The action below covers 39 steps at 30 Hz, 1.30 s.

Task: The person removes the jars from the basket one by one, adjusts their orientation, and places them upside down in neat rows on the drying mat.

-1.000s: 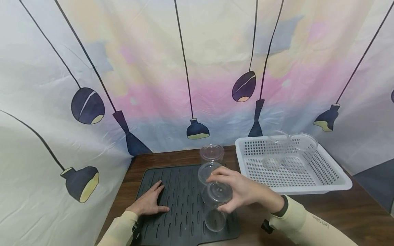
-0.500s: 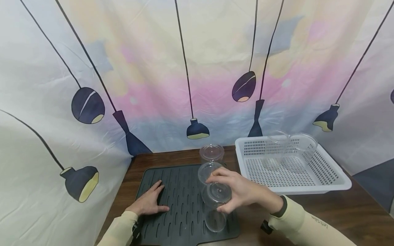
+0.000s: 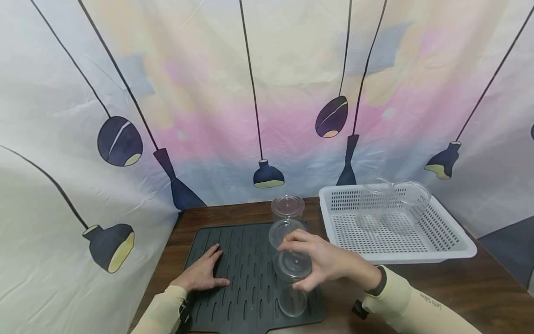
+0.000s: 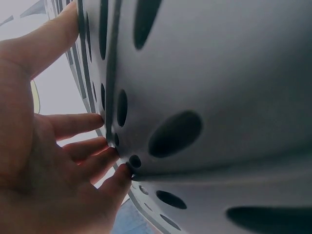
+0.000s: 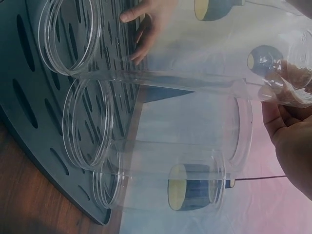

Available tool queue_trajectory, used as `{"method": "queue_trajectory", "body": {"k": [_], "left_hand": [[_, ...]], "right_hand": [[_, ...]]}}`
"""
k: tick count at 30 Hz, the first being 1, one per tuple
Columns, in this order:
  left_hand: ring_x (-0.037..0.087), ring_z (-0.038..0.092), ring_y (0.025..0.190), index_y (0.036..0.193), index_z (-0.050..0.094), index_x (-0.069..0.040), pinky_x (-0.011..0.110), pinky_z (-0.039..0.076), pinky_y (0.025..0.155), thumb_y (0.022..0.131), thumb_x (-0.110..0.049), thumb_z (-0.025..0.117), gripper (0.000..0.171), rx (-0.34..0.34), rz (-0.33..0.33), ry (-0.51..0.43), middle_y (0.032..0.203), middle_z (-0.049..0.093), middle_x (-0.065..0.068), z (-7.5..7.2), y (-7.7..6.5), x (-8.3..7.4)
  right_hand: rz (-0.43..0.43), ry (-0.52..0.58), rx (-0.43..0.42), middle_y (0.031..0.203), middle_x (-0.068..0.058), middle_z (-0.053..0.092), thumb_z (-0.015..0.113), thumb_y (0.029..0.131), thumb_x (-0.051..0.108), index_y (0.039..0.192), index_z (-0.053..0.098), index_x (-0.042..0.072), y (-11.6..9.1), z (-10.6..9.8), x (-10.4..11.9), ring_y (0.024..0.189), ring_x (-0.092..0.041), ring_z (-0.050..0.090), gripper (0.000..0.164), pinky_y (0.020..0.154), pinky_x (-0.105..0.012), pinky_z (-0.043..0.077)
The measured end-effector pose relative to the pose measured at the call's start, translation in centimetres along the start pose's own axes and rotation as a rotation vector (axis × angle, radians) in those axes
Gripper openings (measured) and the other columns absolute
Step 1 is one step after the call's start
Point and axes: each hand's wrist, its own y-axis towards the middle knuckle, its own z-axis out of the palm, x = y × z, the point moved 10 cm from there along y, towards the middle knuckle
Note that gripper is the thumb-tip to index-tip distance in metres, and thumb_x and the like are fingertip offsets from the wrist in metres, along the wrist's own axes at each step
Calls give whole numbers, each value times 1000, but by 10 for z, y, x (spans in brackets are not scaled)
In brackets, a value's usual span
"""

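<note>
My right hand (image 3: 323, 260) grips the top end of a tall clear plastic jar (image 3: 293, 269), thumb on the near side and fingers on the far side. The jar stands near the right edge of a dark slotted drying mat (image 3: 246, 273). Its ringed rim (image 5: 68, 36) is down at the mat in the right wrist view. Behind it in a row stand two more clear jars, a middle one (image 3: 281, 232) and a back one (image 3: 288, 207). My left hand (image 3: 200, 274) rests at the mat's left edge, fingers spread, holding nothing.
A white perforated basket (image 3: 400, 256) sits to the right on the brown wooden table (image 3: 233, 213). Inside it stand two clear jars, a narrower one (image 3: 371, 208) and a wider one (image 3: 410, 208). A printed curtain (image 3: 208, 116) hangs close behind the table.
The right hand and the top of the gripped jar have shifted slightly left, while the jar's base stays about where it was. The left hand stays in place.
</note>
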Motion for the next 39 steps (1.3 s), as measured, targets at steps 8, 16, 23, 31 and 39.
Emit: {"method": "queue_trajectory", "body": {"k": [8, 16, 23, 31, 39], "left_hand": [[43, 33, 140, 145, 43, 1, 58, 38, 105, 72, -59, 79, 101, -8, 7, 8, 158, 25, 21, -2, 2, -1], [43, 34, 140, 145, 43, 0, 58, 38, 105, 72, -59, 78, 101, -14, 8, 17, 158, 25, 20, -4, 3, -1], [43, 34, 140, 145, 43, 1, 58, 39, 105, 72, -59, 78, 100, -16, 11, 18, 158, 25, 20, -4, 3, -1], [43, 34, 140, 145, 42, 1, 58, 38, 105, 72, -59, 79, 101, -7, 5, 10, 158, 25, 21, -3, 1, -1], [43, 34, 140, 145, 43, 1, 58, 38, 105, 72, -58, 79, 100, -2, 1, 12, 158, 25, 21, -1, 0, 0]], "right_hand": [[-12, 1, 6, 125, 1, 51, 81, 73, 38, 134, 55, 18, 3, 1, 2, 110, -9, 50, 70, 87, -21, 51], [-17, -12, 13, 124, 1, 51, 80, 73, 38, 134, 55, 18, 2, 2, 1, 109, -9, 49, 69, 87, -19, 50], [-6, -18, 28, 125, 2, 50, 80, 73, 38, 134, 54, 19, 0, 4, -1, 109, -8, 48, 69, 88, -21, 49], [-6, -2, 38, 126, 1, 50, 79, 73, 38, 133, 57, 11, -1, 5, 0, 111, -9, 48, 69, 88, -22, 50], [5, -6, 60, 129, 1, 48, 80, 75, 44, 136, 54, 15, -3, 9, -1, 115, -10, 48, 72, 92, -25, 49]]}}
